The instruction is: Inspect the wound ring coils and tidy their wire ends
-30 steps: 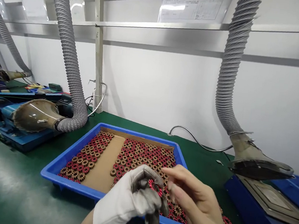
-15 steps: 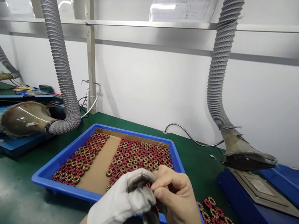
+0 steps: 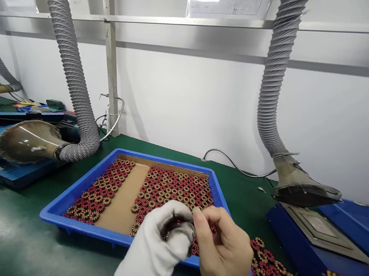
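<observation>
My left hand (image 3: pixel 163 241), in a white glove with dark-stained fingertips, is curled closed at the front edge of a blue tray (image 3: pixel 79 229). A bit of red shows inside its curled fingers, too hidden to name. My right hand (image 3: pixel 222 247) is bare, its thumb and forefinger pinched against the gloved fingertips; what lies between them is too small to make out. Behind both hands, the tray holds rows of red and tan ring-shaped wound parts (image 3: pixel 169 189) on brown cardboard (image 3: pixel 121 206), in two groups with a bare strip between.
More red and tan rings (image 3: pixel 275 275) lie on the green table right of the tray. Beside them stands a blue machine (image 3: pixel 311 252) with a metal plate, under a duct hood (image 3: pixel 307 190). Another hood (image 3: pixel 29 141) and blue machine are at the left. A thin metal hose (image 3: pixel 231 162) runs behind.
My left fingers have curled in more, and my right thumb has risen to the gloved fingertips. The view has shifted slightly, so the background sits a little higher.
</observation>
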`<state>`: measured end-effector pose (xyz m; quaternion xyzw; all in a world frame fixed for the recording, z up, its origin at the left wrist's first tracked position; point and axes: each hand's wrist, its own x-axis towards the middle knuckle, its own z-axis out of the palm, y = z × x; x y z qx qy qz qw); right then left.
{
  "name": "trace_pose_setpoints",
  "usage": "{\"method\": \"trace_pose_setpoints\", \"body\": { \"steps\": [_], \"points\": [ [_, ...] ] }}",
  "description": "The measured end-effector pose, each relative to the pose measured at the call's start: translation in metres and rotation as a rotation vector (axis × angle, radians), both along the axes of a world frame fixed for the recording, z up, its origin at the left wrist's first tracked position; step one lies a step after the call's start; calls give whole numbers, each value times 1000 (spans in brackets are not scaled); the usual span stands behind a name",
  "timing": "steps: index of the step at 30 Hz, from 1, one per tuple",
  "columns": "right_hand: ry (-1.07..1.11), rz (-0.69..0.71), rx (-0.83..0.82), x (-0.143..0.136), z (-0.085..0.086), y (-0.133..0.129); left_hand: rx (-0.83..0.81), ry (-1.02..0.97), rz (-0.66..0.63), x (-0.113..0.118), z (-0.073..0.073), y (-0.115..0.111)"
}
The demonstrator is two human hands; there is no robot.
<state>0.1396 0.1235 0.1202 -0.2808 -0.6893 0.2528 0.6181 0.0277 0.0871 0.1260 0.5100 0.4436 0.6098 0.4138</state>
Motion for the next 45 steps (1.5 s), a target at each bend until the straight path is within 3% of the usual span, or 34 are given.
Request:
{"method": "trace_pose_setpoints", "body": {
  "steps": [3,5,9,12,17,21,26,29,31,36,40,43,45],
  "points": [
    [177,347,-250,3,0,5,62,95,92,0,-3,-1],
    [292,449,-227,7,-1,10,76,90,131,0,-4,-2],
    [67,347,51,18,0,16,31,-13,104,-3,-2,-2],
    [-119,385,198,21,2,18,-6,-124,27,-4,4,-1],
    [-155,311,330,18,6,19,-37,-155,-12,-4,8,0],
    [-248,204,369,17,6,16,89,143,101,-6,4,-3],
    [-267,86,214,17,6,5,301,670,354,-12,-2,-8],
    [-138,-22,126,17,7,1,374,742,437,-14,0,-10],
    [-88,8,152,17,7,2,399,709,452,-15,0,-11],
    [-116,239,290,14,4,11,410,550,439,-16,-4,-7],
    [-144,269,355,14,3,15,396,468,369,-17,-6,-6],
    [-186,262,416,15,4,14,418,583,325,-17,-2,-7],
    [-213,272,348,15,4,11,487,730,351,-18,0,-8]
  ]
}}
